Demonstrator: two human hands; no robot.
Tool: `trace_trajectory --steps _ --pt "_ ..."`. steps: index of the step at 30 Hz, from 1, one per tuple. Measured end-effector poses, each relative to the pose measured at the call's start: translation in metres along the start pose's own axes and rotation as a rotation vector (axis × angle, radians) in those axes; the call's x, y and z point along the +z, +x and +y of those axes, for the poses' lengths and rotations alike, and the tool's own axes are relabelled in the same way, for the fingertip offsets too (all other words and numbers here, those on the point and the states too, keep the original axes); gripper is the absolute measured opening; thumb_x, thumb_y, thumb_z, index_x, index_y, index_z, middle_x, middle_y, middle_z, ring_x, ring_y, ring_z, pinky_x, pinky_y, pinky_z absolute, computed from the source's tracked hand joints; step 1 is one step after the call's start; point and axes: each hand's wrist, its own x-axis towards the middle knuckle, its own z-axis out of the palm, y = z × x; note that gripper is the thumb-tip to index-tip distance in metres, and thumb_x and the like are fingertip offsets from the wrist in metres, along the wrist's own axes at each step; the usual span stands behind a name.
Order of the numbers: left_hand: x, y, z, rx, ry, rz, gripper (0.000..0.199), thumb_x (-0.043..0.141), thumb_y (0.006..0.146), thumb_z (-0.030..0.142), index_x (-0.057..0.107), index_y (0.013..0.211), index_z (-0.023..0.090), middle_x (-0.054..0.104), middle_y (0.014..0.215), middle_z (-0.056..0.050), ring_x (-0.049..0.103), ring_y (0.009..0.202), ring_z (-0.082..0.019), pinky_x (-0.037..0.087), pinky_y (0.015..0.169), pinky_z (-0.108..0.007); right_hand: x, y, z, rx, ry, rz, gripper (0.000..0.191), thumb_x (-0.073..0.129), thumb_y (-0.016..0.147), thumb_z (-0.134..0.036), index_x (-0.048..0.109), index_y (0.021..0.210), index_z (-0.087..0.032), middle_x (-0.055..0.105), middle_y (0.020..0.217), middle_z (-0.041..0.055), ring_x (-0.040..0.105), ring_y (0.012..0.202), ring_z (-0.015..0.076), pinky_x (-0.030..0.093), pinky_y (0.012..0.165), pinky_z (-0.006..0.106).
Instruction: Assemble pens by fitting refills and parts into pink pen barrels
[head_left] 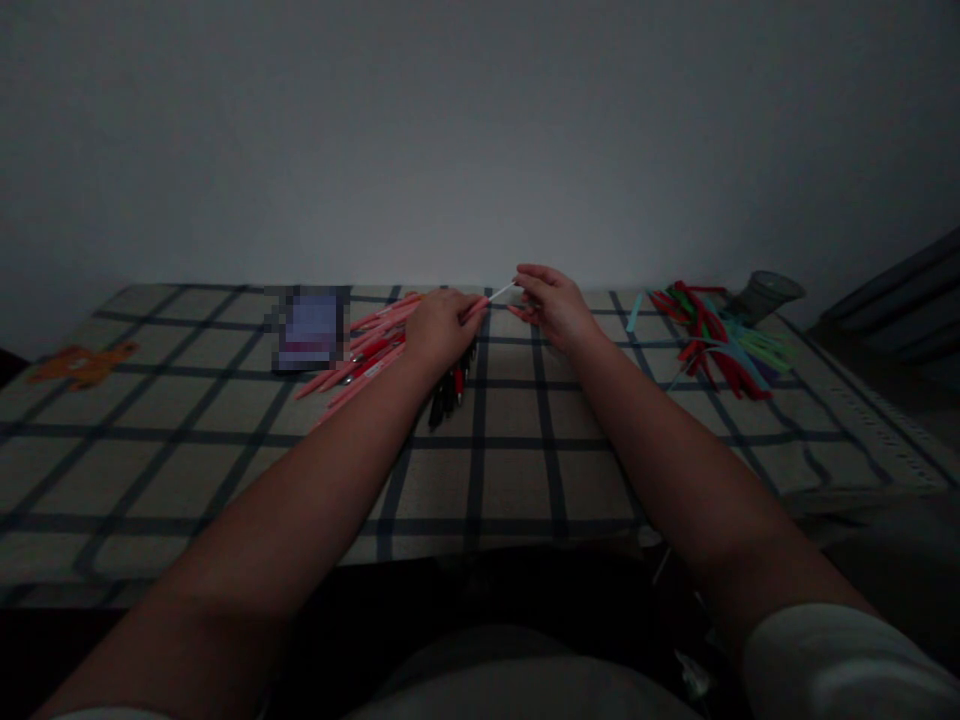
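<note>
A thin white rod (502, 291) spans the gap between my two hands, tilted up to the right. My left hand (441, 325) is closed, pinching at the rod's lower left end; what else its fingers cover is hidden. The thumb and forefinger of my right hand (555, 302) grip the upper right end, while its other fingers curl loosely. Under and left of my left hand lie several pink pens (337, 372), with red pens (375, 348) among them. Black pens (444, 395) lie bunched just below that hand, partly covered by it.
A dark-edged device (309, 330), blurred out, lies left of the pens. An orange cutout (82, 365) is at the far left. Colourful strips (712, 340) are heaped at right beside a tipped clear cup (765, 292). A checked cloth (517, 450) covers the table against the wall.
</note>
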Motion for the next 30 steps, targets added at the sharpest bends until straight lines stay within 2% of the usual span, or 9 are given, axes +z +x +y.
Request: trace_trajectory --steps 4,10,14,20,30 --pt "0.0 0.0 0.0 0.007 0.0 0.001 0.036 0.051 0.103 0.045 0.079 0.106 0.024 0.078 0.099 -0.007 0.066 0.097 -0.027 0.048 0.088 -0.039 -0.001 0.001 0.003 -0.027 -0.013 -0.021 0.036 0.082 0.076 -0.039 0.069 0.107 -0.027 0.064 0.087 -0.0035 0.058 0.068 0.0078 0.059 0.07 0.024" --pt "-0.002 0.0 0.001 -0.002 0.0 -0.002 0.036 0.051 0.103 0.045 0.079 0.103 0.023 0.077 0.097 -0.007 0.065 0.095 -0.026 0.048 0.087 -0.038 -0.002 -0.001 0.001 -0.081 -0.164 -0.028 0.047 0.077 0.082 -0.048 0.065 0.124 -0.03 0.067 0.099 -0.0015 0.057 0.066 0.0078 0.059 0.07 0.026" --pt "-0.002 0.0 0.001 0.01 0.001 0.001 0.036 0.051 0.103 0.044 0.079 0.103 0.022 0.077 0.096 -0.007 0.065 0.095 -0.026 0.048 0.087 -0.039 -0.001 -0.001 0.001 -0.111 -0.208 -0.035 0.054 0.076 0.082 -0.049 0.061 0.131 -0.033 0.067 0.096 -0.0026 0.055 0.064 0.0077 0.058 0.07 0.026" --pt "-0.002 0.0 0.001 0.011 0.004 -0.007 0.036 0.05 0.103 0.044 0.079 0.102 0.022 0.077 0.096 -0.007 0.065 0.094 -0.026 0.047 0.085 -0.038 0.001 -0.001 0.001 -0.133 -0.196 -0.003 0.059 0.075 0.082 -0.049 0.057 0.136 -0.036 0.067 0.099 -0.0027 0.055 0.067 0.0089 0.059 0.07 0.026" --pt "0.001 0.0 0.0 0.013 0.001 -0.002 0.037 0.05 0.103 0.045 0.08 0.103 0.022 0.077 0.099 -0.008 0.067 0.097 -0.027 0.049 0.088 -0.039 0.0 0.003 0.011 -0.15 -0.195 -0.07 0.058 0.076 0.08 -0.045 0.057 0.134 -0.035 0.066 0.102 -0.0011 0.06 0.076 0.012 0.056 0.068 0.026"
